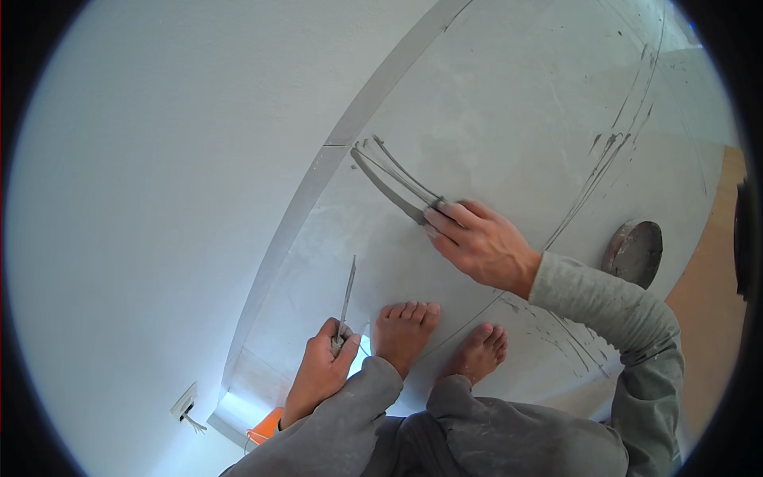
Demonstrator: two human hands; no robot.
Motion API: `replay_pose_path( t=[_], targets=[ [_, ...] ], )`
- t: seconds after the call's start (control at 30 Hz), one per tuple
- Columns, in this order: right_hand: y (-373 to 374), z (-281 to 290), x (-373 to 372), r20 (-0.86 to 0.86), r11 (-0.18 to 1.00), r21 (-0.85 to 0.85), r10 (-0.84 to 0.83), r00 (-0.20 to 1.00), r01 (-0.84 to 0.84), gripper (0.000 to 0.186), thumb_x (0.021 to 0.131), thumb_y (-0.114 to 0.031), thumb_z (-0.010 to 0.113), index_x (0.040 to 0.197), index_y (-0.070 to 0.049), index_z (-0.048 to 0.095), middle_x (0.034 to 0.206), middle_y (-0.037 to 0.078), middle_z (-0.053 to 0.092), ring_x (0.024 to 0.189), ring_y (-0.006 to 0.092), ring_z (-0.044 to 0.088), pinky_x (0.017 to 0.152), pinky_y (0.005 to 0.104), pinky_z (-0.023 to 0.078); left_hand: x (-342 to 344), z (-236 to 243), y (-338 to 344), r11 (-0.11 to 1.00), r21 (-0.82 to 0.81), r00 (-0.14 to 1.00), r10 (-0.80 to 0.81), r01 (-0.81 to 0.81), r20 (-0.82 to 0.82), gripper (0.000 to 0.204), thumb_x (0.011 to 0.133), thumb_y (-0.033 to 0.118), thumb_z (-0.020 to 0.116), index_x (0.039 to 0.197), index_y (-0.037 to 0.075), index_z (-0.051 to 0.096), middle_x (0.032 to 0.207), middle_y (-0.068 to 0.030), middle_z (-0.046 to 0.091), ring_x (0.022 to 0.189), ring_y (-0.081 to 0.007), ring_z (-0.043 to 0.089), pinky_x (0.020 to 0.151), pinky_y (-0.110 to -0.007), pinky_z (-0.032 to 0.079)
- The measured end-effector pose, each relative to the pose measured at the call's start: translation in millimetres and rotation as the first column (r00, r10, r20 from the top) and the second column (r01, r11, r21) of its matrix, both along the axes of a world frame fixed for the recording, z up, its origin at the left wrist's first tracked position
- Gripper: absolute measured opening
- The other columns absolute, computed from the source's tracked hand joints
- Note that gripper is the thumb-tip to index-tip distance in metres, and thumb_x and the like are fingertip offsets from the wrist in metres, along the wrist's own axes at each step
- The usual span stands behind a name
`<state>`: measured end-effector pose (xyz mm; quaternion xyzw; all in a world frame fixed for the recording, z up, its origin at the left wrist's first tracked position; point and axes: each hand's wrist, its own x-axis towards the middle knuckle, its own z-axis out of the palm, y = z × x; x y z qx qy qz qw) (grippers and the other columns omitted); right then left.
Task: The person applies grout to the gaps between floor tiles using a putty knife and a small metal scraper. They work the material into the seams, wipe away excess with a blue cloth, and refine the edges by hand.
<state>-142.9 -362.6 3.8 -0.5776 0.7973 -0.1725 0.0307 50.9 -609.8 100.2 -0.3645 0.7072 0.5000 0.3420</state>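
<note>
Tool (pixel 348 292), thin-bladed, is clasped in left hand (pixel 322 364), near left; right hand (pixel 482 246), farther off, touches grey streaks (pixel 396 203) on floor (pixel 485 119); whether it grasps anything, cannot tell.

Clothing and surface of the person's body, seen from above. The right sleeve (pixel 592 288) is grey; its forearm part has a pale, mottled, knit-like surface and ends in a plain edge at the wrist. Tight creases ring it near the elbow, above which the cloth appears darker and smoother. The trousers (pixel 520 436) are grey, loose and softly folded, marked with pale, dusty smudges; their legs narrow at the ankles. The right hand (pixel 486 248) and left hand (pixel 324 364) are ungloved. The left foot (pixel 404 338) and right foot (pixel 478 356) are bare.
</note>
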Motion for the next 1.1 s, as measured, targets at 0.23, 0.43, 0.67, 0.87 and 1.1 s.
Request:
replay_pose_path(
  t=[0.23, 0.43, 0.67, 0.87, 1.1],
  targets=[
    [86.2, 46.5, 55.0, 0.243, 0.966, 0.26, -0.065, 0.968, -0.001, 0.023, 0.083, -0.011, 0.062, 0.102, 0.0, 0.067, 0.108, 0.01, 0.068, 0.105, 0.0244, 0.059, 0.092, 0.0392, 0.051, -0.3, 1.6, -2.3, 1.0, -0.005, 1.0, -0.002, 0.002, 0.018, 0.024, 0.098, 0.02, 0.063, 0.094, -0.003, 0.055, 0.067, -0.0058, 0.055, 0.062, -0.0103, 0.046, 0.057, -0.031, 0.04],
    [11.1, 36.9, -18.2, 0.411, 0.995, 0.064, -0.101, 0.906, 0.081, 0.02, 0.086, -0.004, 0.065, 0.105, -0.002, 0.069, 0.097, 0.011, 0.072, 0.098, 0.0268, 0.065, 0.091, 0.0381, 0.053, -9.7, 3.1, 3.0, 1.0, 0.009, 0.999, -0.028, 0.028, -0.018, 0.024, 0.098, 0.02, 0.063, 0.094, -0.003, 0.055, 0.068, -0.0068, 0.056, 0.064, -0.0111, 0.049, 0.06, -0.031, 0.043],
    [-99.5, -31.0, -101.1, -0.03, 0.979, -0.184, 0.087, 0.996, -0.091, 0.007, 0.084, -0.011, 0.067, 0.089, -0.006, 0.066, 0.088, 0.003, 0.067, 0.099, 0.0209, 0.061, 0.093, 0.0342, 0.052, -11.3, 3.4, 10.0, 0.998, 0.036, 0.999, -0.05, 0.05, -0.013, 0.024, 0.098, 0.019, 0.063, 0.095, -0.003, 0.055, 0.07, -0.0091, 0.059, 0.065, -0.0124, 0.05, 0.061, -0.031, 0.044],
    [-28.9, -15.6, -45.5, -0.013, 0.991, -0.051, 0.126, 0.992, -0.126, 0.01, 0.084, -0.013, 0.065, 0.091, -0.005, 0.067, 0.101, 0.002, 0.068, 0.102, 0.018, 0.06, 0.094, 0.0337, 0.051, -8.4, 4.2, 5.5, 0.999, 0.027, 0.999, -0.031, 0.031, -0.019, 0.024, 0.098, 0.019, 0.063, 0.094, -0.003, 0.054, 0.07, -0.0079, 0.057, 0.066, -0.0121, 0.049, 0.061, -0.031, 0.044],
    [94.3, 17.8, 39.6, 0.1, 0.993, 0.082, 0.074, 0.992, -0.083, 0.024, 0.085, -0.014, 0.064, 0.105, -0.002, 0.07, 0.124, 0.009, 0.067, 0.116, 0.0224, 0.058, 0.097, 0.0381, 0.051, -9.6, -6.3, 6.4, 0.996, 0.082, 0.999, -0.041, 0.043, -0.03, 0.024, 0.099, 0.019, 0.062, 0.095, -0.002, 0.052, 0.072, -0.0039, 0.051, 0.067, -0.0098, 0.042, 0.06, -0.029, 0.04]
  ],
)
